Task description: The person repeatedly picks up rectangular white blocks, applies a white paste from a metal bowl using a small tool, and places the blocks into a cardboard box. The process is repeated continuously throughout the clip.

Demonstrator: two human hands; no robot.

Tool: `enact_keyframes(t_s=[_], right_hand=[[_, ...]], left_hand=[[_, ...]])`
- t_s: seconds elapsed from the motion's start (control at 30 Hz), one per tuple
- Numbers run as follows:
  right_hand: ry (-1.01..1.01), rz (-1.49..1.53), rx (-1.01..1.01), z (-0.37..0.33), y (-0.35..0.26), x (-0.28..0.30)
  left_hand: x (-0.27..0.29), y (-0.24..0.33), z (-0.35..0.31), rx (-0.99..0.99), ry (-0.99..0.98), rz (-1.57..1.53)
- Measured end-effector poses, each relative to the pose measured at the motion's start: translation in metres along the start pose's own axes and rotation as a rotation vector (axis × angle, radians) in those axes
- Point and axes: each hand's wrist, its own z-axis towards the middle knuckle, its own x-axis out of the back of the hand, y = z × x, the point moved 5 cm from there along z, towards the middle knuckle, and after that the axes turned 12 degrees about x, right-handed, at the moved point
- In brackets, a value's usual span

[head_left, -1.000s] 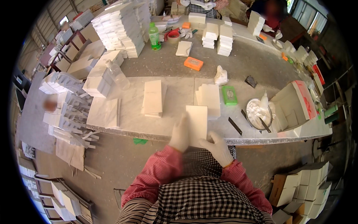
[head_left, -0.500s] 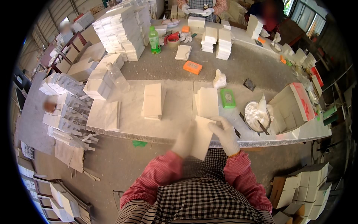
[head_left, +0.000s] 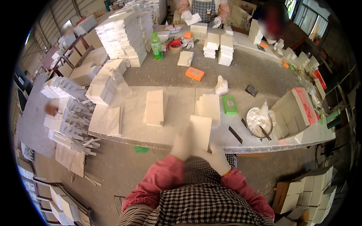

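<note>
A rectangular white tile (head_left: 201,131) is tilted in front of me at the near edge of the worktop. My right hand (head_left: 215,158), in a white knit glove, grips its lower end, with the thumb along the right side. My left hand (head_left: 181,145), gloved too, is against the tile's left side; motion smears its fingers. Just beyond lies a fanned stack of white tiles (head_left: 209,107), and a second stack (head_left: 154,107) is to its left. A dark flat blade (head_left: 235,134) rests right of the tile.
Right of the stacks are a green box (head_left: 229,104), a bowl of white paste (head_left: 256,126) with a tool in it, and an open carton (head_left: 290,115). A clear bottle (head_left: 120,84) stands left. Across the table, a person's gloved hand (head_left: 187,15) holds a white piece.
The tile has turned more upright and moved slightly up. My right hand has slid from its upper right edge down to its lower end. The co-worker's hands have moved apart.
</note>
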Motion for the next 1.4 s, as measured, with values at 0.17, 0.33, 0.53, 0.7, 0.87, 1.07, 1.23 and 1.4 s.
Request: enact_keyframes(t_s=[0.17,0.33,0.53,0.7,0.87,1.07,1.23,1.4], right_hand=[[0.019,0.002,0.032,0.008,-0.007,-0.001],[0.122,-0.067,0.052,0.024,-0.021,0.015],[0.209,0.078,-0.101,0.04,-0.029,0.039],[0.299,0.071,0.04,0.028,-0.001,0.036],[0.23,0.134,0.034,0.013,0.005,0.021],[0.265,0.169,-0.104,0.014,0.004,0.036],[0.46,-0.076,0.093,0.018,0.001,0.06],[0.494,-0.372,0.168,0.024,-0.008,0.061]], left_hand=[[0.01,0.002,0.011,-0.081,-0.071,0.156],[0.002,-0.009,0.004,0.077,-0.112,-0.101],[-0.006,-0.005,-0.016,0.1,-0.153,-0.004],[-0.004,-0.001,-0.014,0.176,-0.129,-0.042],[-0.003,0.001,-0.009,0.117,-0.116,-0.174],[0.018,0.057,-0.011,-0.136,0.035,0.314],[0.049,0.151,0.004,-0.406,0.255,0.514],[0.078,0.201,0.035,-0.251,0.355,0.681]])
